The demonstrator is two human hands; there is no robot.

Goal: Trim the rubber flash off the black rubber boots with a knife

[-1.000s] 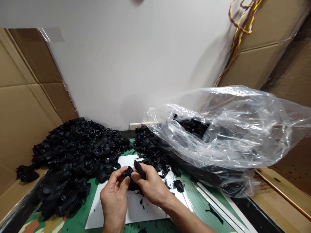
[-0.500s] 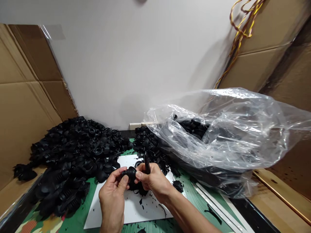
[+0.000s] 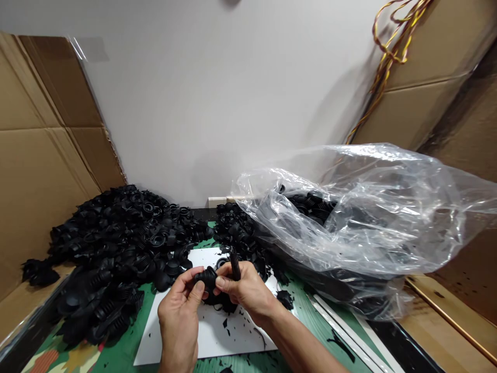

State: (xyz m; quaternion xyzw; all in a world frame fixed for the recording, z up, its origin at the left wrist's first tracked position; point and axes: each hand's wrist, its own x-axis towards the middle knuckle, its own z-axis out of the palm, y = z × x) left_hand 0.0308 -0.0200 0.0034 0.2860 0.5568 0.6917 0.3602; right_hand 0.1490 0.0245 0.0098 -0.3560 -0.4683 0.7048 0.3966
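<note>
Both hands meet over the white sheet [image 3: 182,336]: left hand [image 3: 179,318] pinches a ribbed rubber part [image 3: 207,277], right hand [image 3: 244,290] grips an upright black tool [image 3: 234,264] just beside it

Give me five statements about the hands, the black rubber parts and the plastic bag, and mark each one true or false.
1. The left hand pinches a small black rubber part above the white sheet. True.
2. The right hand is empty. False: it grips a thin black tool that points upward.
3. The clear plastic bag lies to the right of the hands and has black parts inside. True.
4. The big pile of black parts sits inside the bag. False: it lies loose on the left, outside the bag.
5. The white sheet is clean. False: black scraps are scattered on it.
</note>
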